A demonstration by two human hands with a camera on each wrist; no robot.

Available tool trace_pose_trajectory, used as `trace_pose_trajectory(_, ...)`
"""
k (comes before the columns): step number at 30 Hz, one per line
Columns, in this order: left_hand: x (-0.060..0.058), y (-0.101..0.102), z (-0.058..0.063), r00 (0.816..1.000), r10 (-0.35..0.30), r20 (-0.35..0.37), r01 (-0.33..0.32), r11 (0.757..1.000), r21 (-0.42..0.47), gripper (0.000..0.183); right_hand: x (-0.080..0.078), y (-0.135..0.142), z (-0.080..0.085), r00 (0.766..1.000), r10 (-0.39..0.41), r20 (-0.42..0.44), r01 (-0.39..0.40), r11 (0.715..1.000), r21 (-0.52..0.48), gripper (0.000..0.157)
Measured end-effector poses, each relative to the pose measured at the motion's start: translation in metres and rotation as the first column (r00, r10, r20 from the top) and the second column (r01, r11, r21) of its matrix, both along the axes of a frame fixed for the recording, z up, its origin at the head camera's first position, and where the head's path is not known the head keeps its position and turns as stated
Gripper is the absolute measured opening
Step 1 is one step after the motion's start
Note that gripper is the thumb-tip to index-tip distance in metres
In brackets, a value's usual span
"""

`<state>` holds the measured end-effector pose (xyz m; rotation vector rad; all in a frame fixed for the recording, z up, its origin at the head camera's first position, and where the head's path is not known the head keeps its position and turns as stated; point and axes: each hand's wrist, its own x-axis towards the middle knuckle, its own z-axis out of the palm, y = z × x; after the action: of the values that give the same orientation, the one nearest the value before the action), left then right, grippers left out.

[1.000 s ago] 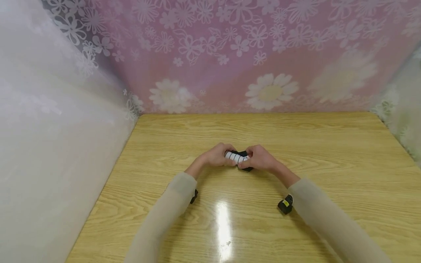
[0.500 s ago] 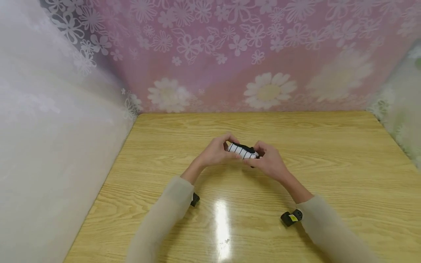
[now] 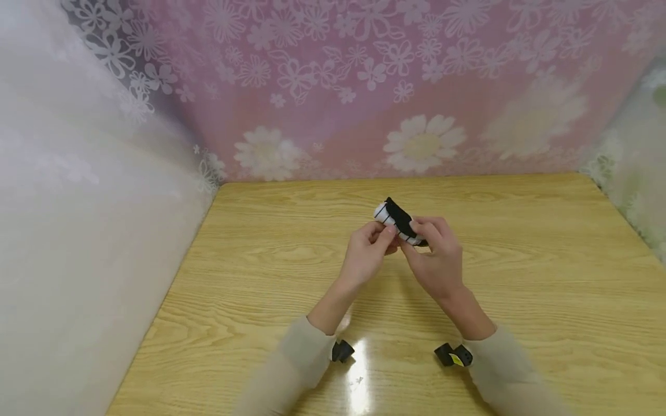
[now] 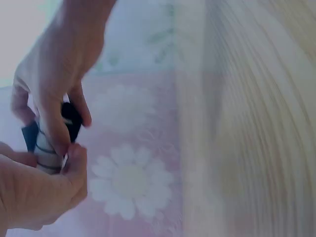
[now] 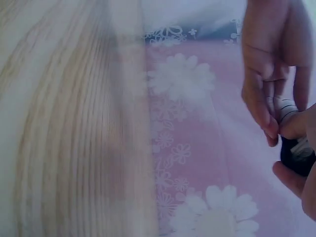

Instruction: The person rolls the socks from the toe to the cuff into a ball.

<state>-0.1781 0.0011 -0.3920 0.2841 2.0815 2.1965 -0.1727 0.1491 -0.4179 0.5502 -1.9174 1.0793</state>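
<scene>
A small rolled bundle of cloth (image 3: 399, 218), white with thin dark stripes and a black side, is held tilted above the table. My left hand (image 3: 364, 251) pinches its lower left side between thumb and fingers. From the right, my right hand (image 3: 438, 254) grips the lower end, thumb below and fingers over the black side. Seen from the left wrist, the striped roll (image 4: 48, 155) lies between both hands, partly covered by fingers. In the right wrist view, fingers hide much of the dark end (image 5: 295, 153).
The wood-grain table (image 3: 250, 277) spreads under both arms, with a pink flowered backdrop (image 3: 333, 127) behind it and a pale wall covering (image 3: 104, 231) on the left. Black wrist cameras (image 3: 454, 355) stick out at the sleeves.
The cloth bundle has risen toward the back and turned steeper, its black side now more visible. My left hand has shifted from its far left end to its lower side; the right still grips it.
</scene>
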Motion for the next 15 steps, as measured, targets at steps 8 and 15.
trace_pose_trajectory(8, 0.013, 0.012, 0.006, 0.995, 0.064, -0.079, -0.054, 0.990, 0.128, 0.034, -0.002, -0.003, -0.006, 0.959, -0.049, -0.278, 0.084, 0.990, 0.113, 0.013)
trace_pose_trajectory(15, 0.005, 0.012, -0.002, 0.989, 0.058, -0.136, -0.045, 0.994, 0.096, 0.033, -0.004, 0.000, -0.013, 0.953, -0.003, -0.303, 0.047, 0.990, 0.136, 0.026)
